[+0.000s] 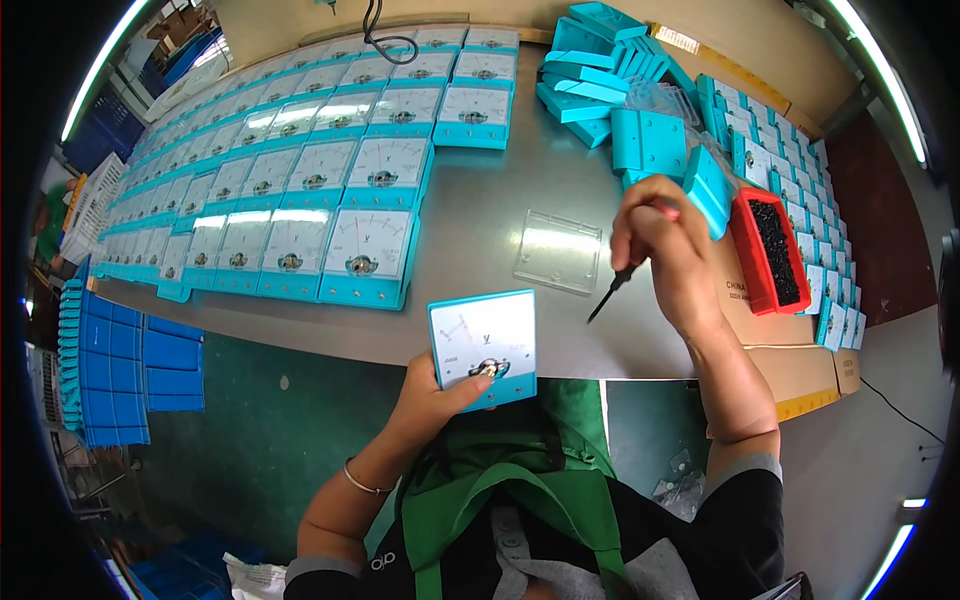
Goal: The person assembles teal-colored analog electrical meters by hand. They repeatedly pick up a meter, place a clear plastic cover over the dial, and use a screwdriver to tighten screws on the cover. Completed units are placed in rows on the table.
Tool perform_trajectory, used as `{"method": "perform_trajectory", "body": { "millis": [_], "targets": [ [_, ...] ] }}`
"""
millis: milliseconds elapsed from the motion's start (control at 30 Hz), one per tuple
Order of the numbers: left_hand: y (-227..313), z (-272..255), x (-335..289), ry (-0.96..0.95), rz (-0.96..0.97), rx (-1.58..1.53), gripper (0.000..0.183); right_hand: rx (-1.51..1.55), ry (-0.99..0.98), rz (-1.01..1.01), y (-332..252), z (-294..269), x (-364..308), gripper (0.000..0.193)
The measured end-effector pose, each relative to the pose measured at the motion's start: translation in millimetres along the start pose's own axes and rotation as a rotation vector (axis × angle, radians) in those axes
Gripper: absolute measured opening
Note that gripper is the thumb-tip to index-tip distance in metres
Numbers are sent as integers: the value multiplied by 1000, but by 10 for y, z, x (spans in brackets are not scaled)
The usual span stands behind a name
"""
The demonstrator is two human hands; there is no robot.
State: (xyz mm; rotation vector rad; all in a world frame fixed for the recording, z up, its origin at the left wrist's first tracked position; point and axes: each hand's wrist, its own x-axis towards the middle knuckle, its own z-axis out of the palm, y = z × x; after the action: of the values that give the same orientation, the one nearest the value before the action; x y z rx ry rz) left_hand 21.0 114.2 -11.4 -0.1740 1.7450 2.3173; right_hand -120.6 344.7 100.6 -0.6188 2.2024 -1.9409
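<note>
My left hand (432,398) grips a teal voltmeter (487,335) with a white dial, its thumb pressed over the metal movement at the lower part of the face. The meter is tilted up just off the table's front edge. In my right hand (665,245) is a screwdriver (612,293) with a dark shaft, its tip pointing down and left above the table. A clear plastic cover (558,252) lies flat on the table between the two hands. No cover shows on the held meter's dial.
Rows of assembled voltmeters (290,225) fill the table's left side. Teal housings (648,142) are heaped at the back right. A red bin (757,285) of small black parts stands on cardboard (735,300), with more meters (830,250) beyond. Blue crates (110,360) stand at far left.
</note>
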Motion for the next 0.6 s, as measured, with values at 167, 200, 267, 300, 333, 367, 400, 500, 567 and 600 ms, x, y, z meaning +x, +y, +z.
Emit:
{"method": "perform_trajectory", "body": {
  "millis": [167, 200, 267, 300, 333, 367, 400, 500, 567, 600],
  "targets": [
    [-64, -112, -137, -33, 28, 166, 39, -892, -209, -218, 792, -101, 86, 47],
    [-78, -119, -147, -58, 60, 236, 39, -986, -206, -277, 888, -86, 44, 52],
    [-80, -137, -179, -131, 166, 451, 35, -966, -305, -222, 860, -51, -34, 69],
    [-50, -149, -190, -180, 240, 595, 33, -926, -349, -183, 811, -22, -66, 70],
    [-29, -160, -210, -231, 314, 739, 31, -884, -392, -143, 776, 5, -100, 70],
    [-14, -148, -218, -271, 366, 758, 28, -847, -426, -105, 716, 17, -134, 70],
    [-9, -111, -216, -307, 420, 773, 26, -797, -348, -118, 606, 27, -168, 70],
    [4, -46, -152, -369, 452, 751, 24, -773, -227, -109, 403, -23, -248, 69],
    [38, 51, -65, -404, 457, 723, 27, -917, -296, -26, 575, -133, -279, 68],
    [87, 116, -28, -443, 473, 774, 29, -818, -363, -3, 751, -213, -290, 69]
  ]
}}
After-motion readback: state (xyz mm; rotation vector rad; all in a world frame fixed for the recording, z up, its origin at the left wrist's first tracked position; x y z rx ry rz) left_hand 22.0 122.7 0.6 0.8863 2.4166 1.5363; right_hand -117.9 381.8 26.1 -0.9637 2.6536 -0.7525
